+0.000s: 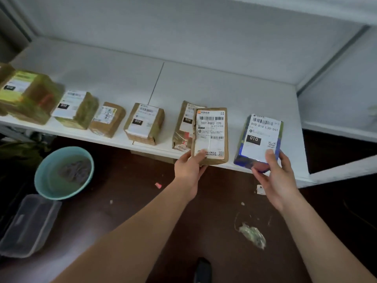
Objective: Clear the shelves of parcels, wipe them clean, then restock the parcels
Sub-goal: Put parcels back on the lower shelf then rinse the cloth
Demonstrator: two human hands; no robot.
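Observation:
A white shelf [204,82] carries a row of parcels along its front edge. My left hand [188,170] grips the bottom of a flat brown parcel [211,135] with a white label, held at the shelf's front edge. My right hand [275,176] holds the near end of a blue parcel [260,139] marked 010, thumb on its label, near the shelf's right end. Behind the brown parcel lies another brown parcel [183,123]. Further left sit several more brown and green taped parcels [144,123].
On the dark floor at left stands a teal basin [43,180] of water with a grey cloth [75,170] in it, and a clear plastic box [26,225] nearer me. Scraps of paper [253,235] lie on the floor. An upper shelf [306,9] overhangs.

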